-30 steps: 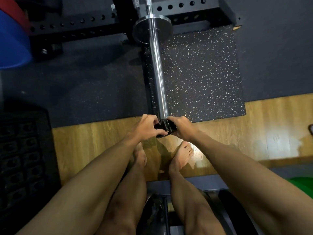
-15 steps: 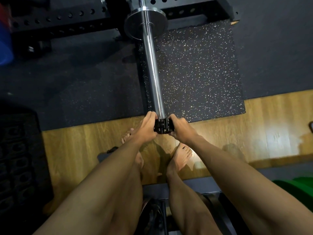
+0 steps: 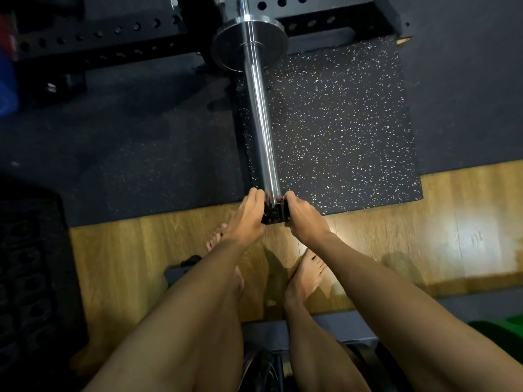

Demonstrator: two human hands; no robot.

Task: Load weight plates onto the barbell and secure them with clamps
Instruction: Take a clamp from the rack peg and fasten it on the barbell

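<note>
Both hands on the clamp (image 3: 274,213) at the tip of the bar (image 3: 261,114), no plates on it yet.

Left hand (image 3: 245,219) and right hand (image 3: 304,217) each grip one side of the black clamp w/ fingers curled round it, clamp sits right at the near end of the chrome sleeve. Sleeve runs away from the person up to the collar (image 3: 250,45), bare all the way, hanging over the speckled mat (image 3: 339,123) and dark floor. Black rack (image 3: 99,41) w/ holes lies across the top behind the collar. Bare feet on the wood floor (image 3: 424,227) below the hands. Something green (image 3: 501,329) at bottom right edge, can't tell what exactly.
</note>
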